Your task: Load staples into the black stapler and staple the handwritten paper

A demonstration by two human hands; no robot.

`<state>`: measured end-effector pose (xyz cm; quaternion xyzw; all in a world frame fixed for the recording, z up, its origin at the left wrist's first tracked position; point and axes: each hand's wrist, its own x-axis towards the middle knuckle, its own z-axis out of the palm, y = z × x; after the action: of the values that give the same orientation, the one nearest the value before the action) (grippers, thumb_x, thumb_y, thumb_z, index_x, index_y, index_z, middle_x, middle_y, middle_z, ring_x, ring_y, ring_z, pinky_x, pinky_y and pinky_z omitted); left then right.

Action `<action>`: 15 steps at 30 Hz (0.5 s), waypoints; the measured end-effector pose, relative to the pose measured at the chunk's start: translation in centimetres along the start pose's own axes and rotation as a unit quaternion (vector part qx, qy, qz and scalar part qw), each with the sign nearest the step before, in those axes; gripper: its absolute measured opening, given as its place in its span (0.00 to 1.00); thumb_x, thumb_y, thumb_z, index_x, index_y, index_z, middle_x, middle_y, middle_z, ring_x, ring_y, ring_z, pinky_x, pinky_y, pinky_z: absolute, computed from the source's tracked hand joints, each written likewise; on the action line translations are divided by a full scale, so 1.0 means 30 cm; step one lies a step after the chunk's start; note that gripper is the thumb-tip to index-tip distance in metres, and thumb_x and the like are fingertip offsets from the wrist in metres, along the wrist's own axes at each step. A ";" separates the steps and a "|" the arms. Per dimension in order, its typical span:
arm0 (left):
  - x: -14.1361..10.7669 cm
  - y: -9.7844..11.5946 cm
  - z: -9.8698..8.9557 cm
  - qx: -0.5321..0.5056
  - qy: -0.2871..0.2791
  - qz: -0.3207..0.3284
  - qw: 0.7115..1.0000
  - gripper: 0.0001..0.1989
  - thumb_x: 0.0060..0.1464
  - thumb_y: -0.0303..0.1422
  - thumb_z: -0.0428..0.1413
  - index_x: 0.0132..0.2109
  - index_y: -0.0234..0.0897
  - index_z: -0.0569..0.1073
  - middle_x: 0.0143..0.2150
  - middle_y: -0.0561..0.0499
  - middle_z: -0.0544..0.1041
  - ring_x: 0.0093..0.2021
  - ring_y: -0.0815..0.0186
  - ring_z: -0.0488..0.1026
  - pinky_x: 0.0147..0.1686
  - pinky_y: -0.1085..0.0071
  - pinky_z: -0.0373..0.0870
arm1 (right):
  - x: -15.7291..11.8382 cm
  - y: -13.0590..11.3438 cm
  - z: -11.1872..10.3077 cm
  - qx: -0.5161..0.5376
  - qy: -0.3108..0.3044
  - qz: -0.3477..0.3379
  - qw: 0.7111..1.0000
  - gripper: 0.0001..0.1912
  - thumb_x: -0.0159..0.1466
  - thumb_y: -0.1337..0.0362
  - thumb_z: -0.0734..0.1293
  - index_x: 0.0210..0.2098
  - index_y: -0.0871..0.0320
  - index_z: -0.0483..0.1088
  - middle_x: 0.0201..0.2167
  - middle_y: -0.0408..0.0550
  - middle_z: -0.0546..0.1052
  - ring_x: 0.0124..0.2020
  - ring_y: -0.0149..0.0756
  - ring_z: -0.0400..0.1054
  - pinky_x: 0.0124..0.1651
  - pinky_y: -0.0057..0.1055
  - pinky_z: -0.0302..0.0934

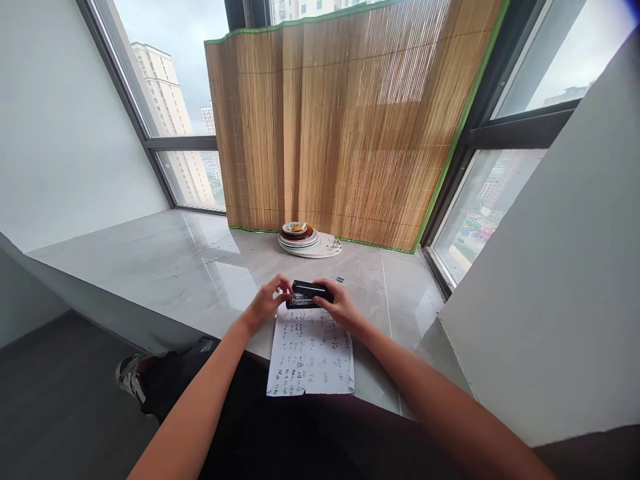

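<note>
A black stapler (pixel 309 291) is held over the top edge of a handwritten white paper (pixel 313 353), its upper arm raised so that the metal inside shows. My right hand (pixel 339 303) is wrapped round the stapler's right end. At the stapler's left end, my left hand (pixel 271 299) has its thumb and fingertips pressed together by the metal part; whatever they pinch is too small to make out. Just behind the stapler, small dark pieces, perhaps staples (pixel 340 279), lie on the tiled ledge.
Stacked plates (pixel 300 244) stand on the grey tiled ledge (pixel 165 267) in front of a bamboo blind (pixel 330 133). Windows flank the blind, and a white wall (pixel 545 280) slopes down at the right. A shoe (pixel 131 381) shows at the lower left.
</note>
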<state>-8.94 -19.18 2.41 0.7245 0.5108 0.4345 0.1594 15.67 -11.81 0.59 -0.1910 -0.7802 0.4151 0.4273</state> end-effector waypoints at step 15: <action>-0.003 -0.023 -0.026 0.073 -0.020 -0.004 0.997 0.09 0.63 0.32 0.51 0.43 0.40 0.76 0.43 0.47 0.79 0.46 0.58 0.75 0.51 0.60 0.71 | -0.022 -0.031 0.059 -0.144 -0.074 -0.003 0.987 0.20 0.59 0.63 0.75 0.50 0.52 0.73 0.42 0.45 0.79 0.41 0.40 0.73 0.45 0.35 0.66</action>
<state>-9.98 -19.12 2.34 0.7409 0.5405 0.3807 0.1182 14.63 -13.65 0.48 -0.2169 -0.8619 0.3099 0.3377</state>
